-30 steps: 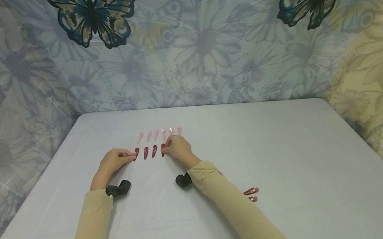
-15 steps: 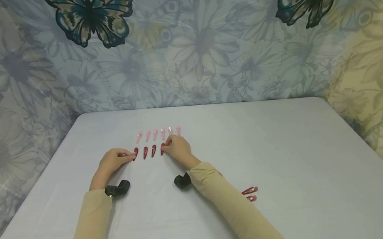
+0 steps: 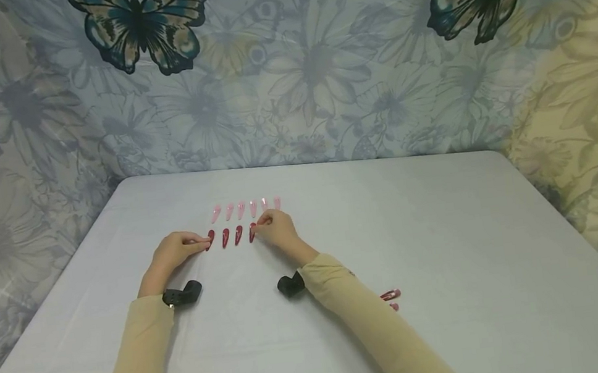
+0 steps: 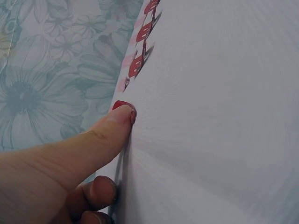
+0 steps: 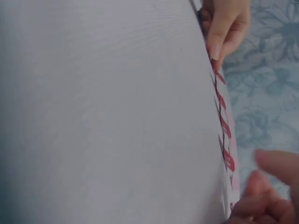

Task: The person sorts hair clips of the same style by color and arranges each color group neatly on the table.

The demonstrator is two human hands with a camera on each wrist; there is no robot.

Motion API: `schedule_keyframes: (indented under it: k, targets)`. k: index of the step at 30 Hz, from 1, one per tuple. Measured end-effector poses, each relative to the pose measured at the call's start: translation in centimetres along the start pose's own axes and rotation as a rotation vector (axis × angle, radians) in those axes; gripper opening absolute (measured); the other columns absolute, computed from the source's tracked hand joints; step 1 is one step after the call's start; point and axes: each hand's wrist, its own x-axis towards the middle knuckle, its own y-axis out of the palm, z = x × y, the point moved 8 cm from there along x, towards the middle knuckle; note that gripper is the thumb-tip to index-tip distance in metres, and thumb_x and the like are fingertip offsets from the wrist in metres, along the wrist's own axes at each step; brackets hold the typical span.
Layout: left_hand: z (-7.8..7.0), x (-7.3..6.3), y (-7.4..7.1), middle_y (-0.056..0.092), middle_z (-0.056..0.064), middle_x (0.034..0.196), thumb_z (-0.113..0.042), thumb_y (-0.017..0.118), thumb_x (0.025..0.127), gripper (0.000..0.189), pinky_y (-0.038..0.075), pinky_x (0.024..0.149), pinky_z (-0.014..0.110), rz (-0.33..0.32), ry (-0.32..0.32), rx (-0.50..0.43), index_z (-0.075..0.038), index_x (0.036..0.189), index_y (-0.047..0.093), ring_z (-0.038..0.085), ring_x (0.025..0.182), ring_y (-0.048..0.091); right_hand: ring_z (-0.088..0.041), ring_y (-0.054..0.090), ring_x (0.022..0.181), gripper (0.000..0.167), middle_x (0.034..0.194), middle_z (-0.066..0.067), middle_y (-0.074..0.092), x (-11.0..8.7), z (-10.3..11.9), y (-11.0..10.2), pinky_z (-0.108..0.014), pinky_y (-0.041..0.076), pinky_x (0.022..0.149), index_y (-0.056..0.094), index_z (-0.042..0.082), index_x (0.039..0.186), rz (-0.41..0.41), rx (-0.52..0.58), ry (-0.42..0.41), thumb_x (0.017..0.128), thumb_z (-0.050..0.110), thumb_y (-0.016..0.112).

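Note:
In the head view, several red snap hair clips stand in a row on the white table. My left hand pinches the leftmost red clip; its thumb lies over the clip in the left wrist view, with the fingertip behind it hidden. At the other end of the row, my right hand is beside the rightmost red clip. The right wrist view has that clip free on the table, with the right thumb and fingers parted next to it.
Behind the red row runs a row of pink hair clips. Two more reddish clips lie by my right forearm, partly covered by the sleeve. A flowered cloth with butterflies hangs beyond the table's far edge.
My right hand has let go of the rightmost red clip, and its wrist has shifted slightly to the right. The left hand keeps its place at the leftmost clip.

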Motion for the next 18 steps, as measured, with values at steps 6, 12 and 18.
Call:
schedule_keyframes:
  k: [6, 12, 18]
  targets:
    - [0.1, -0.2, -0.1, 0.064, 0.024, 0.124, -0.03, 0.069, 0.091, 0.03, 0.045, 0.093, 0.052, -0.017, 0.002, 0.0, -0.005, 0.106, 0.075, 0.037, 0.105, 0.059, -0.009, 0.043, 0.067, 0.017, 0.073, 0.005, 0.048, -1.4, -0.4, -1.8, -0.018, 0.036, 0.059, 0.064, 0.0, 0.095, 0.025, 0.269, 0.076, 0.09, 0.017, 0.065]
    - [-0.1, -0.1, 0.0, 0.065, 0.022, 0.126, -0.04, 0.071, 0.087, 0.035, 0.044, 0.098, 0.053, -0.003, 0.016, -0.028, -0.011, 0.105, 0.077, 0.038, 0.112, 0.058, -0.007, 0.039, 0.06, 0.013, 0.07, 0.007, 0.051, -2.5, -0.1, -5.2, -0.019, 0.033, 0.055, 0.063, 0.003, 0.092, 0.062, 0.335, 0.067, 0.092, 0.016, 0.064]
    - [-0.1, 0.0, -0.2, 0.069, 0.019, 0.117, -0.044, 0.072, 0.086, 0.034, 0.047, 0.088, 0.047, -0.031, 0.035, -0.01, -0.014, 0.1, 0.078, 0.034, 0.099, 0.06, -0.008, 0.038, 0.059, 0.01, 0.073, 0.005, 0.054, -3.7, -1.2, -8.8, -0.021, 0.034, 0.058, 0.062, 0.005, 0.093, 0.094, 0.309, 0.058, 0.093, 0.016, 0.062]
